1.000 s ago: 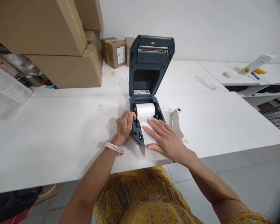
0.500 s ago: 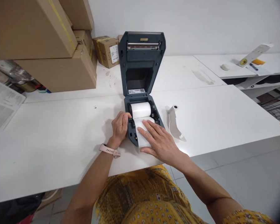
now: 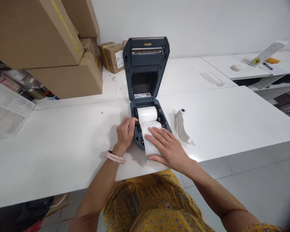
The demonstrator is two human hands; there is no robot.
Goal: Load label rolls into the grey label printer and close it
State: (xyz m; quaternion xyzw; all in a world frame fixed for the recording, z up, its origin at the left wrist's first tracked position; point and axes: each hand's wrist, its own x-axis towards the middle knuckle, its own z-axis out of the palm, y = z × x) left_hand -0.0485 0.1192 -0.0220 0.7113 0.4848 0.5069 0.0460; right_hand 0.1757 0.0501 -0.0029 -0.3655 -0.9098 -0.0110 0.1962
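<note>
A dark blue-grey label printer (image 3: 145,77) stands on the white table with its lid raised. Inside its base lies a white paper roll (image 3: 147,114), and a strip (image 3: 150,145) from it runs out over the printer's front edge. My right hand (image 3: 168,146) lies on this strip, fingers spread. At the printer's left edge, my left hand (image 3: 126,130) has its fingers curled in, the fingertips by the roll holder; what they grip is too small to make out. Right of the printer rests a small roll (image 3: 182,111) with a curled paper tail.
Cardboard boxes (image 3: 65,79) are stacked at the back left, with a smaller labelled box (image 3: 111,57) beside them. Printed sheets in plastic (image 3: 8,109) lie at the far left. A side table (image 3: 246,66) at the right holds a pen and tape.
The view has shifted slightly. Both hands stay at nearly the same places on the printer, the right one still flat on the paper strip.
</note>
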